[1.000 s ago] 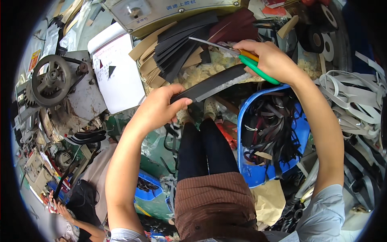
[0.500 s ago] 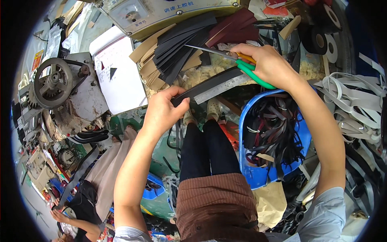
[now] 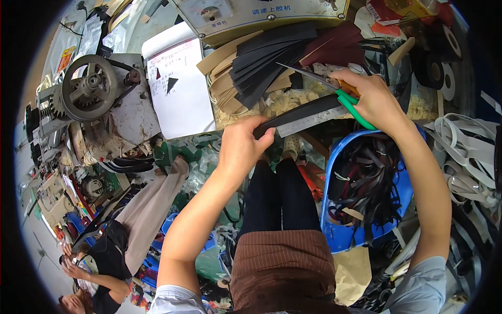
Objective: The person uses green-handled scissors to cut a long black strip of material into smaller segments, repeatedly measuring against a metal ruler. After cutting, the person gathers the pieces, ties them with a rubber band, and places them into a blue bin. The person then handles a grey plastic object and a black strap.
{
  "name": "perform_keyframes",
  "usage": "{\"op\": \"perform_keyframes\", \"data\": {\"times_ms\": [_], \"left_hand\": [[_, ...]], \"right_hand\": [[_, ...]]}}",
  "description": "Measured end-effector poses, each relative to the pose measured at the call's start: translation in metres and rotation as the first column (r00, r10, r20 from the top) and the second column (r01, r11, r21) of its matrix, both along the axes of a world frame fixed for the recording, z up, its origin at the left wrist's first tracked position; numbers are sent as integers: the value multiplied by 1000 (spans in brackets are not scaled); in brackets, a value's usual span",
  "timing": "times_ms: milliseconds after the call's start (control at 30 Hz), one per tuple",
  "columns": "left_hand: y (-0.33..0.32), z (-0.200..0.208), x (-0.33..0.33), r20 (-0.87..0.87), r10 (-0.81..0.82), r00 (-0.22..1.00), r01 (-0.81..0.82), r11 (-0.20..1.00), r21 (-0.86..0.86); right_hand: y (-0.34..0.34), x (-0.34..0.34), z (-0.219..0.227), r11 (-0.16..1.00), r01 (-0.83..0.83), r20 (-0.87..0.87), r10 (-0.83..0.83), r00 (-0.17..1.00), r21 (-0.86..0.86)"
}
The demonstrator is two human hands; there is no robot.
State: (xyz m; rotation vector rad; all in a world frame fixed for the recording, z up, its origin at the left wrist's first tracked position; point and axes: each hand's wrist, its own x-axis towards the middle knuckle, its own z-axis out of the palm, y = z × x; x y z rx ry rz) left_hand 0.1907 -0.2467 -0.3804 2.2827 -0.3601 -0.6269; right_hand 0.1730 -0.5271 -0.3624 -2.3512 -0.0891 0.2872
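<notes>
My left hand (image 3: 241,145) pinches the near end of a black strip (image 3: 298,111) between thumb and fingers. Along the strip's near side lies a steel ruler (image 3: 309,121), its left end close to my left thumb. Scissors (image 3: 345,93) with one green and one orange handle are gripped in my right hand (image 3: 377,103), blades pointing up and left over the bench edge. The blades are slightly apart and touch no strip that I can make out. Beyond them fan out black strips (image 3: 272,57), tan strips (image 3: 227,91) and dark red strips (image 3: 334,44).
A blue bin (image 3: 323,209) of dark strip scraps stands below my right hand. Left on the bench are an open notebook (image 3: 183,104) and a machine with a handwheel (image 3: 89,86). A panelled machine (image 3: 261,23) stands behind. Another person (image 3: 104,261) sits lower left.
The whole view has shifted, so bench and hands appear farther right and slightly lower. Both hands keep their holds on the strip and scissors.
</notes>
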Motion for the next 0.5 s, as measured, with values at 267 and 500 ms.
{"op": "perform_keyframes", "data": {"times_ms": [267,500], "left_hand": [[6,15,9,5,-78,997,78,983,-165],[13,85,95,-673,80,735,-264,948,-176]], "right_hand": [[5,-6,26,991,129,28,-129,991,19],[60,-41,91,867,115,-400,103,911,484]]}}
